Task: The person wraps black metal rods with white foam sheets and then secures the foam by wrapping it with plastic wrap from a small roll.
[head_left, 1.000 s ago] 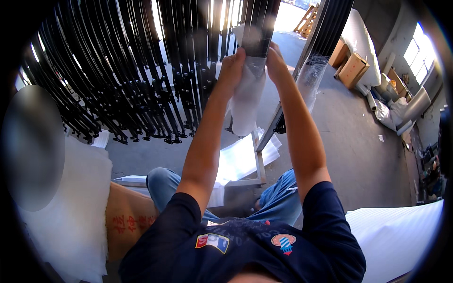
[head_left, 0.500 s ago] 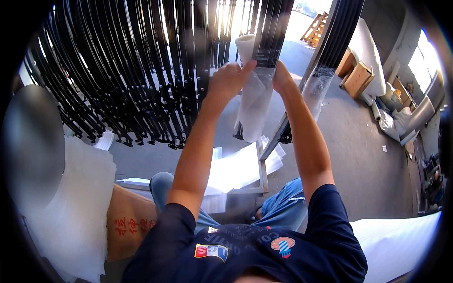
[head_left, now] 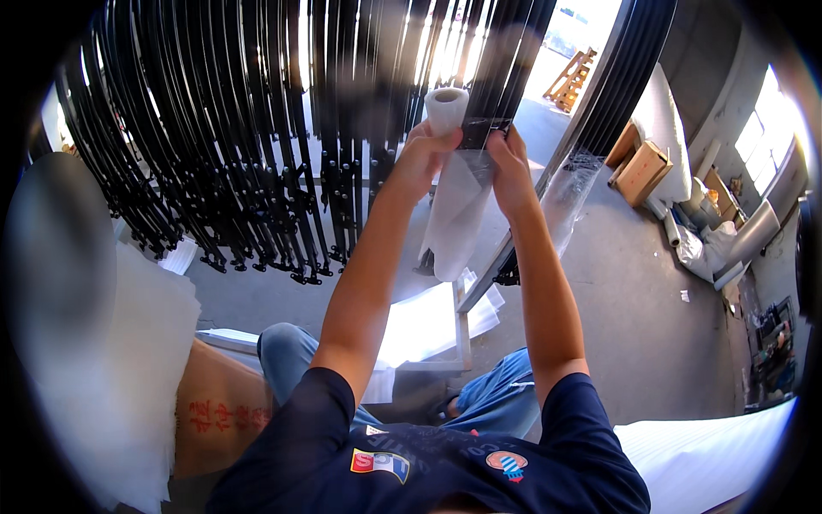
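Observation:
My left hand [head_left: 422,161] is closed around a roll of clear stretch film [head_left: 446,110], held nearly upright with its hollow core showing at the top. Right beside it hangs a bundle of black metal bars [head_left: 514,64], its lower end sleeved in a white foam sheet [head_left: 456,218]. Clear film [head_left: 490,128] crosses the bars just above the sleeve. On the bundle's right side, my right hand [head_left: 512,174] grips it, thumb in front and the other fingers mostly hidden behind.
Many thin black bars [head_left: 231,146] hang in rows to the left. A film-wrapped bundle [head_left: 572,188] hangs by a metal post at right. Foam sheets [head_left: 424,321] lie on a low frame below. A cardboard box [head_left: 642,171] stands at far right, a brown carton [head_left: 218,411] at near left.
The roll has tipped so its core opening faces me. My right thumb has come round onto the bundle's front. The whole view has shifted slightly.

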Demonstrator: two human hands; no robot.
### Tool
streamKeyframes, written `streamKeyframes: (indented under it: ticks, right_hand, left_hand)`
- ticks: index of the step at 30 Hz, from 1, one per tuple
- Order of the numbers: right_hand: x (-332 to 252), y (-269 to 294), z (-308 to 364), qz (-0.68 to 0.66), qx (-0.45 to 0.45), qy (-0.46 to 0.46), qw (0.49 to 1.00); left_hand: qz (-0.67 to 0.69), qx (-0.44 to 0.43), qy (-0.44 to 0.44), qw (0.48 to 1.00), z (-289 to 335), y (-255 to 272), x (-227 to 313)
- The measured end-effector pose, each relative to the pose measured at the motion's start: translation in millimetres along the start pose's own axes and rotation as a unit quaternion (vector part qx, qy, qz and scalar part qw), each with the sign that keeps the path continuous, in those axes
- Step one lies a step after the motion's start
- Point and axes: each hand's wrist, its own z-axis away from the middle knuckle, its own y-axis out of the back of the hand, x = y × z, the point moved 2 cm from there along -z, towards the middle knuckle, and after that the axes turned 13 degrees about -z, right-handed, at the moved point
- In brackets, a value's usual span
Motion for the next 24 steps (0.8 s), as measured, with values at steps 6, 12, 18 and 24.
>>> streamKeyframes:
  ticks: [6,12,18,24]
  right_hand:
    - [-26.7,-34.6,-0.3,0.327,0.072,0.239,0.911]
    - [-63.4,-65.1,-4.0,0.702,-0.286,0.421,0.499]
    - [-58.5,-76.8,-40.7,0.794,-0.444,0.274,0.313]
    - [-51.6,-75.7,-53.4,0.822,-0.445,0.213,0.283]
  left_hand:
    - [-0.023,0.012,-0.018,1.0,2.9,0.3,1.0]
    - [-0.01,-0.011,-0.037,0.999,4.3,1.3,6.8]
    - [-0.016,0.029,-0.047,0.998,6.9,1.0,4.8]
    - [-0.046,0.126,-0.066,0.989,18.3,2.6,7.2]
